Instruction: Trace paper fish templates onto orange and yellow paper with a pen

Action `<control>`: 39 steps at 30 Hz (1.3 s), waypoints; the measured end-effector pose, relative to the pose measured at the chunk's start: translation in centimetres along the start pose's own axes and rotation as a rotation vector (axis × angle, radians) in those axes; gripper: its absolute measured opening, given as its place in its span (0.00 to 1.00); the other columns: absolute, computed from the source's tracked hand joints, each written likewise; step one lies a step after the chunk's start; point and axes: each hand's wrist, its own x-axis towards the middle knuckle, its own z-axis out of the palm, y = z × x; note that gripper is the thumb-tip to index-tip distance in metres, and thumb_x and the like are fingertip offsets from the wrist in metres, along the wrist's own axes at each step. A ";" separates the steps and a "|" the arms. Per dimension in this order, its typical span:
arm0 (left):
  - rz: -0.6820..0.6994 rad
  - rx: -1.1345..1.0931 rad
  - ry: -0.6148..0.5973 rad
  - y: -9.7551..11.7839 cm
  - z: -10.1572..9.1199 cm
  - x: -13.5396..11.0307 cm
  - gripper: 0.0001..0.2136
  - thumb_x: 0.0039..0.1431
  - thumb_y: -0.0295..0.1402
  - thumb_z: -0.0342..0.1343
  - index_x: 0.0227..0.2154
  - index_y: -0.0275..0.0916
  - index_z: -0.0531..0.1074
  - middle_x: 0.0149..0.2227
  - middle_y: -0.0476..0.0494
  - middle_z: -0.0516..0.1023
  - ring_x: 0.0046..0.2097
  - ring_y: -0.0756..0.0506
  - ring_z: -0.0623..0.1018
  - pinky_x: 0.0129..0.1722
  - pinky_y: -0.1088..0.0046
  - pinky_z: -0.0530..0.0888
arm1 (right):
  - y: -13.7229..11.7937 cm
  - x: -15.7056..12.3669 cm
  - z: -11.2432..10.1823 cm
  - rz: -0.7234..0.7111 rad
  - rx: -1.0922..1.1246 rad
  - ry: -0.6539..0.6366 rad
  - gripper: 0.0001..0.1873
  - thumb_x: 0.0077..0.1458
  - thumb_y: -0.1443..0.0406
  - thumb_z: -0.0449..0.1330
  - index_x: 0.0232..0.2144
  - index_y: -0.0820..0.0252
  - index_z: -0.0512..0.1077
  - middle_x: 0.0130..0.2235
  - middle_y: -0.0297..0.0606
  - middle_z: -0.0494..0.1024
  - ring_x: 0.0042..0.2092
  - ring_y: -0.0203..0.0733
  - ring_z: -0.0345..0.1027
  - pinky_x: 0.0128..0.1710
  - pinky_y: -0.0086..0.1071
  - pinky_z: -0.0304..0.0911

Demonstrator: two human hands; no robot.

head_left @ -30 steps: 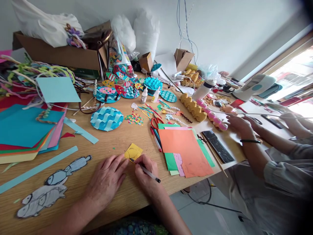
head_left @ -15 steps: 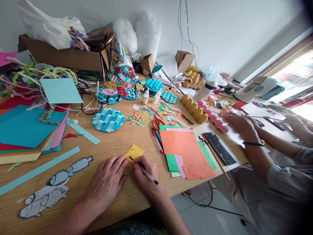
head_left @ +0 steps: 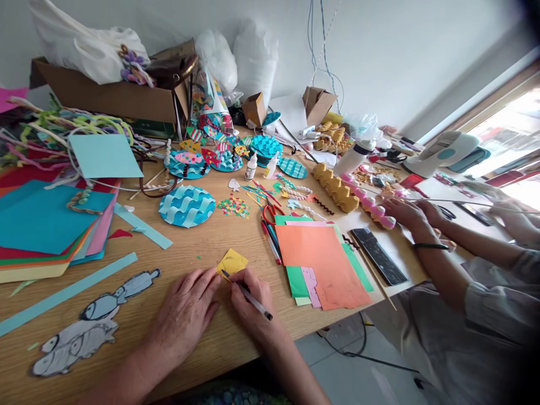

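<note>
My right hand (head_left: 252, 301) is closed round a pen (head_left: 259, 306), its tip on a small yellow piece of paper (head_left: 233, 261) that bears dark drawn lines. My left hand (head_left: 188, 306) lies flat on the table with fingers stretched out, the fingertips at the paper's left lower edge. To the left of that hand are grey cut-out fish (head_left: 76, 347) and a blue cut-out fish (head_left: 101, 306). Right of my hands lies a stack topped by an orange sheet (head_left: 320, 259), with red-handled scissors (head_left: 270, 212) just beyond it.
A pale blue strip (head_left: 71, 292) and coloured paper sheets (head_left: 42, 219) lie at left. Behind are a woven blue oval (head_left: 188, 206), confetti (head_left: 233, 207) and glue bottles (head_left: 251, 167). At right, a co-worker's hands (head_left: 407, 212) rest near pink egg-carton cups (head_left: 375, 211).
More dark line shows on the yellow paper, and the pen has shifted very slightly. My left hand stays in place. The co-worker's hands at right have moved a little to the left.
</note>
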 end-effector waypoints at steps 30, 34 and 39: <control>-0.001 -0.008 0.008 0.1 -0.1 0.1 0.15 0.62 0.30 0.45 0.49 0.38 0.69 0.53 0.40 0.73 0.50 0.39 0.70 0.49 0.59 0.68 | -0.2 0.1 0.0 -0.014 -0.028 0.010 0.07 0.50 0.69 0.51 0.28 0.58 0.69 0.25 0.33 0.74 0.25 0.35 0.66 0.28 0.26 0.60; 0.006 -0.002 0.010 0.1 -0.2 0.2 0.15 0.62 0.30 0.45 0.49 0.39 0.69 0.52 0.41 0.73 0.50 0.39 0.70 0.49 0.59 0.67 | -0.1 0.1 0.0 -0.019 -0.026 0.017 0.08 0.51 0.69 0.50 0.28 0.58 0.69 0.25 0.32 0.74 0.25 0.35 0.66 0.28 0.25 0.60; 0.013 0.015 -0.002 0.1 -0.3 0.2 0.15 0.61 0.29 0.46 0.49 0.36 0.68 0.52 0.40 0.73 0.50 0.39 0.70 0.48 0.60 0.68 | -0.2 0.1 0.0 -0.005 -0.017 0.011 0.07 0.50 0.69 0.51 0.28 0.58 0.69 0.25 0.32 0.74 0.26 0.35 0.66 0.28 0.25 0.60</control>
